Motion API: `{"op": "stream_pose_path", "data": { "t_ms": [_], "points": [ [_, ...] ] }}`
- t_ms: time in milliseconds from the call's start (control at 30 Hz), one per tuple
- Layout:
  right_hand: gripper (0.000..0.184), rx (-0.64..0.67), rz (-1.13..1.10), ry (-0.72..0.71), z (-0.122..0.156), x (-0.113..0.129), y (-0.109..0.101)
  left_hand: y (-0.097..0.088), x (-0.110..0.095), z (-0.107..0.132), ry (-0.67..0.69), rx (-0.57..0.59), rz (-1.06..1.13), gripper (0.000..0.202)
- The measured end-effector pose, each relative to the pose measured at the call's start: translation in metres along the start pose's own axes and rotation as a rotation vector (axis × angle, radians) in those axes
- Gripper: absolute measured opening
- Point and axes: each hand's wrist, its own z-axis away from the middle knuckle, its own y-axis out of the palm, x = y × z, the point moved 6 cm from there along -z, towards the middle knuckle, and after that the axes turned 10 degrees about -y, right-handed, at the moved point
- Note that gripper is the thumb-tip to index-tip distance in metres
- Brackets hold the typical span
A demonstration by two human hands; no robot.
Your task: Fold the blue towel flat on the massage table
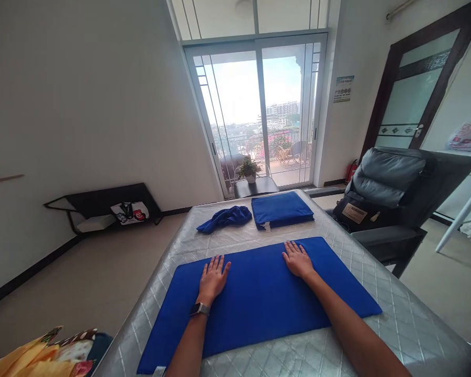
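Observation:
A blue cloth [259, 298] lies spread flat across a silver quilted mattress [396, 309]. My left hand [213, 277] rests palm down on the cloth's left half, fingers apart, a dark watch on its wrist. My right hand [297, 259] lies flat near the cloth's far edge, right of centre. Neither hand holds anything. Beyond the cloth a neatly folded blue cloth [281, 209] sits by the mattress's far end, with a crumpled blue cloth [224, 218] just to its left.
A dark reclining chair [392, 193] stands close to the mattress's right side. A small table with a potted plant [249, 170] is before the glass balcony doors [259, 104]. A low black shelf [102, 207] lines the left wall. Patterned fabric [35, 358] shows at bottom left.

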Motion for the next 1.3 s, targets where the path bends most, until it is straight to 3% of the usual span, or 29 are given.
{"op": "stream_pose_path", "data": {
  "t_ms": [133, 233, 333, 467, 567, 667, 767, 867, 967, 1100, 1167, 1233, 1300],
  "points": [
    [0.065, -0.018, 0.087, 0.169, 0.015, -0.092, -0.011, -0.002, 0.100, -0.015, -0.190, -0.002, -0.013, 0.067],
    [0.065, -0.041, 0.149, 0.244, 0.019, -0.133, -0.008, 0.005, 0.143, -0.021, -0.293, -0.042, -0.005, 0.067],
    [0.065, -0.076, 0.156, 0.256, 0.017, -0.147, -0.001, 0.013, 0.151, -0.023, -0.314, -0.065, 0.006, 0.068],
    [0.064, -0.086, 0.160, 0.244, 0.015, -0.145, 0.003, 0.016, 0.146, -0.023, -0.319, -0.069, 0.022, 0.068],
    [0.063, -0.089, 0.155, 0.261, 0.018, -0.140, -0.001, 0.011, 0.142, -0.021, -0.321, -0.083, 0.039, 0.067],
    [0.060, -0.181, 0.199, 0.301, 0.025, -0.130, -0.016, -0.004, 0.137, -0.017, -0.330, -0.137, 0.069, 0.066],
    [0.058, -0.302, 0.253, 0.267, 0.033, -0.110, -0.036, -0.027, 0.125, -0.008, -0.341, -0.221, 0.069, 0.059],
    [0.056, -0.306, 0.219, 0.155, 0.037, -0.069, -0.043, -0.047, 0.093, 0.004, -0.273, -0.279, 0.071, 0.056],
    [0.057, -0.226, 0.106, -0.031, 0.040, 0.000, -0.034, -0.049, 0.026, 0.022, -0.060, -0.265, 0.083, 0.055],
    [0.059, -0.116, -0.054, -0.268, 0.049, 0.100, -0.009, -0.025, -0.075, 0.056, 0.219, -0.173, 0.081, 0.054],
    [0.059, -0.066, -0.093, -0.301, 0.055, 0.128, 0.004, -0.012, -0.106, 0.071, 0.282, -0.118, 0.070, 0.055],
    [0.060, -0.026, -0.102, -0.279, 0.060, 0.134, 0.014, -0.004, -0.115, 0.082, 0.289, -0.083, 0.056, 0.056],
    [0.063, 0.002, -0.092, -0.238, 0.066, 0.123, 0.018, -0.002, -0.103, 0.088, 0.263, -0.067, 0.041, 0.057]
  ]
}}
